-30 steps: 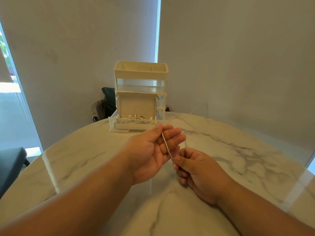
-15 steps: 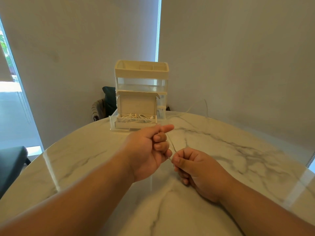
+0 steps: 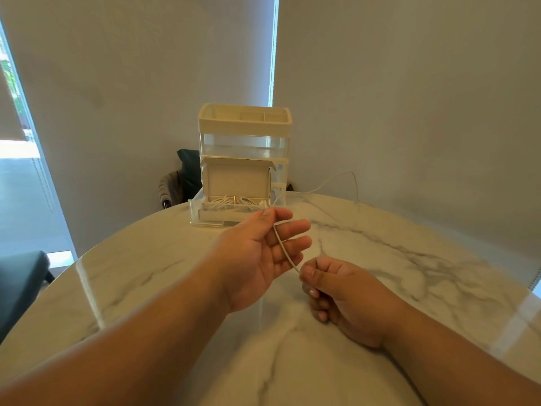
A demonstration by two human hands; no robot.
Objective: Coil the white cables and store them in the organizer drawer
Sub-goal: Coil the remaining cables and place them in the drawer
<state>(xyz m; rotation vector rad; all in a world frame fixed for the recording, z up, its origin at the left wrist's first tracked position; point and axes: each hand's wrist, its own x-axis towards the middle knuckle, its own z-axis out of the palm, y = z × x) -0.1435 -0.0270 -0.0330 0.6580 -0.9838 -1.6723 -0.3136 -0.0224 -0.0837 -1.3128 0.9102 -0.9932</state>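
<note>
Here, left hand [image 3: 257, 250] palm showing, grip wide, white cable [image 3: 285, 250] across its fingers; right hand [image 3: 345, 294] pinches it

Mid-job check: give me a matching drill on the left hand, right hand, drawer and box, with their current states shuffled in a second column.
Things:
1. left hand
2. right hand
3. drawer
4. box

States:
A. lid up, cables inside
B. pinches the cable
C. pulled out of the organizer
D. fingers straight, cable across them

Pairs: 1-D, 2-B, 3-C, 4-A
</note>
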